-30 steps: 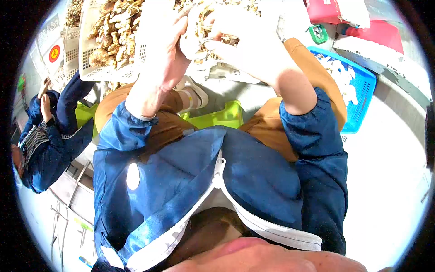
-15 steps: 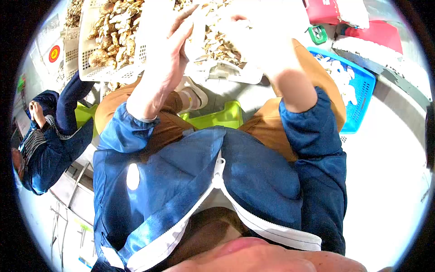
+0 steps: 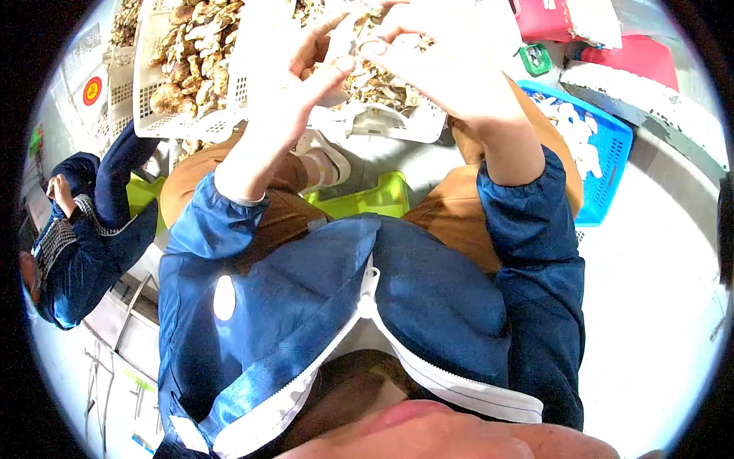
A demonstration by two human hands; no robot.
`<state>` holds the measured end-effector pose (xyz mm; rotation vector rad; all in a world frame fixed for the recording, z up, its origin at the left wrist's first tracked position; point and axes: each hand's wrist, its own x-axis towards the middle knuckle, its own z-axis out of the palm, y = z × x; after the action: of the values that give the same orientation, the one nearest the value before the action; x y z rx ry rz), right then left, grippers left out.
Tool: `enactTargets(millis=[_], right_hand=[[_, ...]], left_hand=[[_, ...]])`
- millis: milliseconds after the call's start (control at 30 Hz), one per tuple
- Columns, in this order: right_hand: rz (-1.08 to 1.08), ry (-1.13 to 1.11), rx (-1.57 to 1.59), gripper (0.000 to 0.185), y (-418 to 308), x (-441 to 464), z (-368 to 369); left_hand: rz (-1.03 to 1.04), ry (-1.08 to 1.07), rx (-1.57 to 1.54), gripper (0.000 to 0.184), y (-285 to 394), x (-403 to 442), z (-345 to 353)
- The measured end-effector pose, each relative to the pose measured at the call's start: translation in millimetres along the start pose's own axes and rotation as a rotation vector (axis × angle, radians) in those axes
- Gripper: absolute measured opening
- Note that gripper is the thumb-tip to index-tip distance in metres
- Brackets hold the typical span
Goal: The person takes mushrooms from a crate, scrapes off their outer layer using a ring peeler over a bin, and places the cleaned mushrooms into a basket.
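Note:
Both of my hands are raised over a white plastic crate (image 3: 382,122) of brown-and-pale mushrooms (image 3: 382,84). My left hand (image 3: 312,73) has its fingers bent and its thumb pointing towards the other hand. A pale patch lies under that thumb, too washed out to name. Opposite it, my right hand (image 3: 428,65) has its thumb and forefinger curled inward, the thumb tip close to my left thumb. Glare hides whatever is between the fingers. Another white crate (image 3: 183,126), heaped with mushrooms (image 3: 200,61), stands to the left.
A blue basket (image 3: 612,172) with white pieces is beside my right leg. The green thing (image 3: 535,58) and red items (image 3: 543,19) are at the upper right. Between my legs shows a lime-green stool or tub (image 3: 367,200). Another person (image 3: 84,245) sits at left.
My right hand has drawn back and turned inward, bringing its thumb near the left one. My left thumb has swung to the right. The other person's hands shifted slightly.

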<state>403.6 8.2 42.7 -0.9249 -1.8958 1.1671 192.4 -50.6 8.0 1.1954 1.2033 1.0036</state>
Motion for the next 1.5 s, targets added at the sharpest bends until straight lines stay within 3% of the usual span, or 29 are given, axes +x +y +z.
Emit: enactTargets(millis=[67, 167, 267, 367, 467, 567, 667, 700, 800, 867, 900, 933, 1000, 1067, 1100, 1200, 1267, 1300, 1333, 1400, 1433, 1467, 1500], right_hand=[[0.126, -0.077, 0.095, 0.010, -17.0, -0.4, -6.8], [0.031, -0.002, -0.042, 0.009, -15.2, -0.9, -3.9], [0.293, -0.033, 0.029, 0.008, -14.1, 2.8, -8.3], [0.379, -0.011, -0.001, 0.007, -20.4, 5.6, -9.3], [0.302, 0.075, -0.082, 0.005, -6.1, 3.2, -4.7], [0.072, 0.230, -0.097, 0.004, 21.9, 3.3, -5.5], [0.260, 0.250, 0.235, 0.005, 10.3, 6.9, -17.1], [0.377, 0.153, 0.083, 0.007, -0.5, 11.3, -26.2], [0.256, 0.034, 0.577, 0.028, 56.3, 14.8, 0.0], [0.542, -0.289, -0.326, 0.032, 120.5, -2.8, 26.5], [0.343, -0.216, -0.868, 0.029, 160.5, -23.6, 41.6], [0.267, 0.074, -0.569, 0.026, 200.6, -30.6, 47.5], [0.580, 0.102, -0.340, 0.025, 117.2, 0.8, 39.8], [0.562, 0.204, -0.218, 0.019, 133.9, -10.1, 40.0], [0.493, 0.281, -0.177, 0.017, 141.8, 9.9, 29.3], [0.555, 0.331, 0.680, 0.010, 71.1, 31.3, 25.0], [0.509, 0.134, 0.890, 0.013, 18.6, 35.8, 24.7], [0.601, 0.117, 0.885, 0.011, 16.9, 29.5, 26.7], [0.569, 0.077, 0.952, 0.014, 24.7, 24.3, 29.8], [0.355, 0.240, 1.186, 0.020, 41.4, 15.0, 42.7], [0.439, 0.145, 1.255, 0.017, 75.3, 6.9, 43.9], [0.374, 0.365, 1.284, 0.019, 61.9, 8.2, 55.0], [0.298, 0.445, 1.352, 0.019, 15.7, 3.2, 45.2]], left_hand=[[0.021, -0.015, 0.089, 0.054, 5.2, -1.0, 2.2], [0.062, 0.002, 0.158, 0.052, 5.8, -2.8, 5.8], [0.007, -0.051, 0.158, 0.056, 12.5, -4.5, 4.7], [-0.042, -0.082, 0.101, 0.059, 7.6, -5.1, 3.1], [-0.166, -0.062, -0.190, 0.060, 8.7, -5.0, 1.7], [-0.318, -0.058, -0.484, 0.060, 4.4, -4.7, -9.7], [-0.379, 0.086, -0.574, 0.052, 2.4, -4.9, -11.4], [-0.371, 0.172, -0.574, 0.051, 4.6, -3.0, -11.4], [-0.319, 0.272, -0.624, 0.043, 4.7, 11.4, -30.2], [-0.270, 0.284, -0.675, 0.041, -5.5, 19.2, -55.4], [-0.294, 0.358, -0.663, 0.039, -3.8, 20.2, -60.7], [-0.266, 0.346, -0.642, 0.037, -8.0, 20.6, -66.0], [-0.217, 0.278, -0.629, 0.036, -1.1, 15.8, -72.3], [-0.286, 0.270, -0.605, 0.047, -9.2, 13.9, -74.9], [-0.207, 0.300, -0.529, 0.050, 1.1, 16.5, -64.9], [-0.148, 0.235, -0.351, 0.059, 8.6, 13.2, -53.3], [-0.136, 0.165, -0.207, 0.060, 58.6, 7.7, -29.5], [-0.197, 0.226, -0.050, 0.060, 42.0, 9.0, -23.3], [-0.115, 0.109, -0.017, 0.062, 47.2, 5.0, -18.5], [0.227, 0.142, 0.358, 0.060, 23.8, 9.1, -6.7], [0.147, 0.175, 0.480, 0.062, 58.5, -2.8, 7.7], [0.199, 0.182, 0.539, 0.070, 45.5, -2.7, 9.5], [0.250, 0.193, 0.599, 0.079, 32.7, -2.5, 11.3]])
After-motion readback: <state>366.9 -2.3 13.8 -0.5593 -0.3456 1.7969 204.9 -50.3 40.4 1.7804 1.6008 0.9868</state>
